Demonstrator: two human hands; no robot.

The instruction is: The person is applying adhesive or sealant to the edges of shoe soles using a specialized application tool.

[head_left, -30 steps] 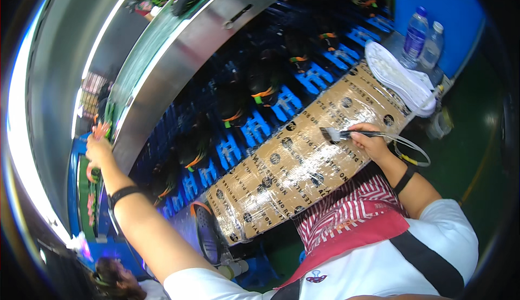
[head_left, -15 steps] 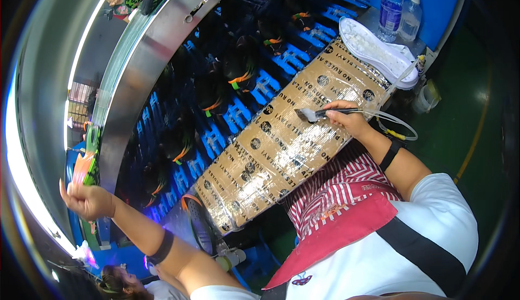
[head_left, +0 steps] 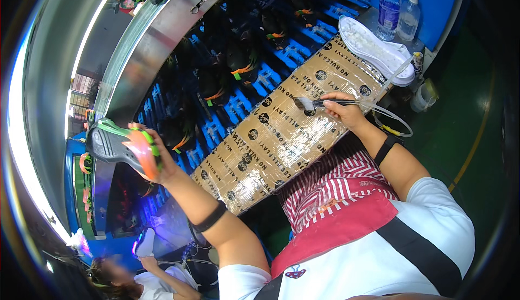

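Note:
My left hand (head_left: 167,165) is closed around a shoe sole (head_left: 110,142), dark grey with orange and green parts. It is raised at the left, beside the curved metal edge of the conveyor. My right hand (head_left: 345,111) grips a brush (head_left: 310,104) by its black handle, with a clear tube (head_left: 392,115) trailing off behind it. The pale bristles point left, over the film-wrapped cardboard bench top (head_left: 271,153). Whether they touch it I cannot tell.
Black shoes with orange and green trim (head_left: 242,64) sit on blue supports beyond the bench. A white sole-shaped tray (head_left: 374,48) with whitish contents and two bottles (head_left: 390,10) stand at the far right. A co-worker (head_left: 138,278) holds a pale sole (head_left: 145,242) at lower left.
My left hand has come up and rightward from the far left and now has the orange and green sole in it. My right hand with the brush has barely shifted.

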